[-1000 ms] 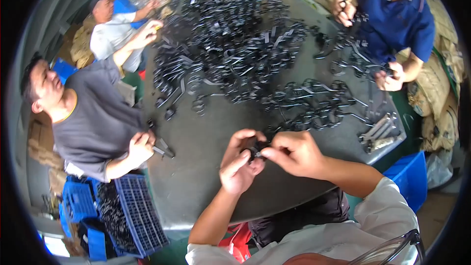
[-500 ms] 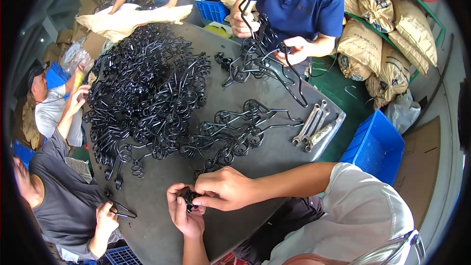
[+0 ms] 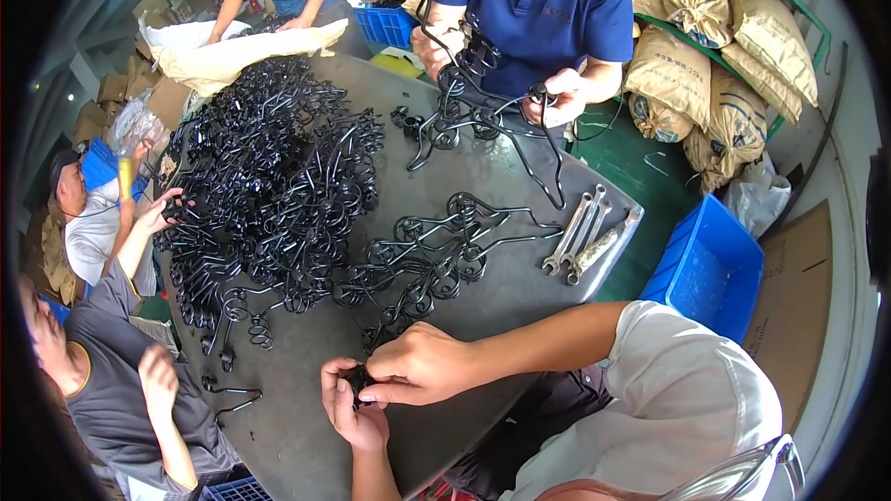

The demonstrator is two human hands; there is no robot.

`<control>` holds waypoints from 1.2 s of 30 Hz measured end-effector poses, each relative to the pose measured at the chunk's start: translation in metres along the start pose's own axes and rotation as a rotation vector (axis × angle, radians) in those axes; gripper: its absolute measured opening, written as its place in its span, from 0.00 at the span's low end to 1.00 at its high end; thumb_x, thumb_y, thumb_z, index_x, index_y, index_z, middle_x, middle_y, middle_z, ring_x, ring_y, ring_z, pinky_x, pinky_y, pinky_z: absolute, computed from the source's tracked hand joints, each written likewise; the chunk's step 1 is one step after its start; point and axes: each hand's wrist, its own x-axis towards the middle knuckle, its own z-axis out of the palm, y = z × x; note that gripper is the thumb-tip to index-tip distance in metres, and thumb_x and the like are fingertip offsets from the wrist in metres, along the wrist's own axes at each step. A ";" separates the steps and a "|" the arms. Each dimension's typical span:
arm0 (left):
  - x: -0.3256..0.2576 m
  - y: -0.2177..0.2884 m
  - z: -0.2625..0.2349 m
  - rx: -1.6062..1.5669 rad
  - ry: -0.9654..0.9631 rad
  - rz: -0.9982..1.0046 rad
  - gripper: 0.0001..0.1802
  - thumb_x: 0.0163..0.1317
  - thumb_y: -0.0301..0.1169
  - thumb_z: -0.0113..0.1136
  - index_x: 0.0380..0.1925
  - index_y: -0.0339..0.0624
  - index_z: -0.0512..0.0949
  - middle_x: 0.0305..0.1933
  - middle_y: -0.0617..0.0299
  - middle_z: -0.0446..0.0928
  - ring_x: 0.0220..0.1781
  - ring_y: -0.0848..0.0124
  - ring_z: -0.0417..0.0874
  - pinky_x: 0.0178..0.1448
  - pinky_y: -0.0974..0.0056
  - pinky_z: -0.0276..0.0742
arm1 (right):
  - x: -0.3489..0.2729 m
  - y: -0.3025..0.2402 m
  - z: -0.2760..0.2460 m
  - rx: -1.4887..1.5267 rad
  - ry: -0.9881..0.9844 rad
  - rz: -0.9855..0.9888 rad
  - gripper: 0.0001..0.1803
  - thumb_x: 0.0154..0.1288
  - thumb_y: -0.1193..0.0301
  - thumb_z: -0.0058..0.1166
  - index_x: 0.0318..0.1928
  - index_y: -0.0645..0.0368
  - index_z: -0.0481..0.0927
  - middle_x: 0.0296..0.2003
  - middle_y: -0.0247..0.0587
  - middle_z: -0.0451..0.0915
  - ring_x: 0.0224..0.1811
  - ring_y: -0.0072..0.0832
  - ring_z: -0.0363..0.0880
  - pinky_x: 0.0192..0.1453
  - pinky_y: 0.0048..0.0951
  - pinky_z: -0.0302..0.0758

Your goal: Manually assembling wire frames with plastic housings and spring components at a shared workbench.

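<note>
Low over the near part of the grey table (image 3: 306, 408), my left hand (image 3: 360, 419) holds a small black clamp-like part (image 3: 357, 378) between thumb and curled fingers. My right hand (image 3: 422, 364) reaches in from the right, its thumb and fingertips closed on the same part. Fingers cover much of it, so its exact shape is hidden. Just beyond my hands lies a loose row of black coiled wire springs (image 3: 436, 255) with long bent arms. A far larger heap of black springs and parts (image 3: 269, 186) rises to the left.
Several wrenches (image 3: 580, 227) lie at the table's right edge, near a blue bin (image 3: 710, 264). Across the table a co-worker in a navy shirt (image 3: 534, 28) handles a black spring assembly (image 3: 464, 97). At left, another in dark grey (image 3: 130, 380) sits by a single bent rod (image 3: 237, 399). Sacks (image 3: 668, 79) stand far right.
The view has shifted slightly. My hands keep their grip on the small black part. The dark-grey co-worker has let go of the bent rod and lifted that hand off the table.
</note>
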 end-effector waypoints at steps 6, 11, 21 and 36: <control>-0.008 0.005 0.002 0.086 0.175 0.012 0.20 0.68 0.43 0.53 0.44 0.33 0.75 0.35 0.60 0.76 0.37 0.73 0.77 0.42 0.69 0.70 | 0.005 -0.003 0.010 0.005 0.036 -0.090 0.21 0.69 0.60 0.63 0.24 0.57 0.71 0.19 0.38 0.68 0.17 0.39 0.73 0.21 0.39 0.67; -0.005 -0.001 0.006 0.116 0.122 -0.103 0.21 0.67 0.45 0.55 0.46 0.37 0.78 0.36 0.64 0.76 0.35 0.77 0.75 0.37 0.73 0.70 | -0.001 -0.007 -0.003 -0.024 -0.038 0.040 0.21 0.64 0.58 0.67 0.23 0.55 0.73 0.18 0.37 0.73 0.18 0.36 0.76 0.20 0.37 0.70; -0.003 0.005 -0.003 -0.031 0.025 -0.167 0.17 0.71 0.43 0.54 0.47 0.39 0.76 0.29 0.69 0.75 0.22 0.84 0.68 0.24 0.77 0.60 | 0.006 -0.005 0.005 -0.009 -0.046 -0.019 0.18 0.60 0.66 0.70 0.22 0.57 0.75 0.16 0.35 0.72 0.14 0.30 0.72 0.17 0.32 0.65; -0.003 0.005 0.000 -0.076 0.071 -0.164 0.17 0.71 0.43 0.54 0.46 0.39 0.76 0.28 0.69 0.75 0.20 0.84 0.67 0.22 0.77 0.58 | 0.006 -0.009 0.002 0.035 -0.051 -0.001 0.11 0.56 0.74 0.68 0.34 0.55 0.76 0.23 0.33 0.74 0.16 0.26 0.74 0.18 0.29 0.69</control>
